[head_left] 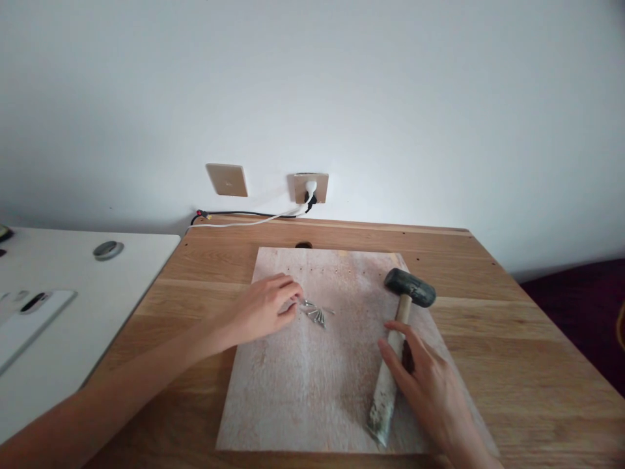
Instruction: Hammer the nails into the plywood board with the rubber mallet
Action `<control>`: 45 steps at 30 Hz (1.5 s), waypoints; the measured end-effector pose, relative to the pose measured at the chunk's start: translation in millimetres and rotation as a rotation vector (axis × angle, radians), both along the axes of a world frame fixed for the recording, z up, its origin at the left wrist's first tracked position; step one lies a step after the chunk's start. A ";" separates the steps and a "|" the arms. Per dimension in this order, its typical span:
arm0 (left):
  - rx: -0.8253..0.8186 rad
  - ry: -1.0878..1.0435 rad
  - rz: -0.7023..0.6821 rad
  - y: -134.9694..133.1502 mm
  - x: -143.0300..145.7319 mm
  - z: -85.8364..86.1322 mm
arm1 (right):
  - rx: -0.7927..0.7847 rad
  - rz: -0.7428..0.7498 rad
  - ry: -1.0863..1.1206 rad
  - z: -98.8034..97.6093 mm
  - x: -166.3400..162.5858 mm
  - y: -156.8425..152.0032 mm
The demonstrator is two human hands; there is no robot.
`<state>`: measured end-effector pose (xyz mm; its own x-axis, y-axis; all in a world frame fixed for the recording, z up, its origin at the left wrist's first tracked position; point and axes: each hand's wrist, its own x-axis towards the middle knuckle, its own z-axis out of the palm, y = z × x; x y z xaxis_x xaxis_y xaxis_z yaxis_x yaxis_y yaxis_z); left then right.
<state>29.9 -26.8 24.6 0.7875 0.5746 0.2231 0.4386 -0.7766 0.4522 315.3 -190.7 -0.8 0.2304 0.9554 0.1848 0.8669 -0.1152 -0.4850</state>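
A pale plywood board (312, 391) lies on the wooden table (512, 352). Near the board's middle rests a small pile of metal nails (316, 312). My left hand (266, 307) reaches in from the left, its fingertips pinched together at the pile's edge, touching the nails. A rubber mallet, black head (410, 287) and worn wooden handle (388, 394), lies on the board's right side. My right hand (424, 381) rests over the handle with its fingers curling around it. A row of small holes or nail marks runs along the board's far edge.
A white desk (73, 312) adjoins the table on the left, with a round grey disc (108, 249) and a flat white device on it. Wall sockets (311, 187) with a white plug and trailing cables sit behind the table. The table's right edge drops to dark floor.
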 end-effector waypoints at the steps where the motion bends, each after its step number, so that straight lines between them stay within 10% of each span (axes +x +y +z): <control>1: -0.029 0.004 0.003 5.5 4.5 0.4 | 0.000 -0.003 0.004 0.0 -0.3 -0.3; 35: -0.128 0.116 -0.322 50.2 24.8 2.0 | 0.015 -0.032 0.026 -1.0 -1.2 -0.6; 45: 0.228 0.242 -0.417 49.5 40.6 10.2 | -0.038 -0.217 0.664 9.4 16.8 -16.0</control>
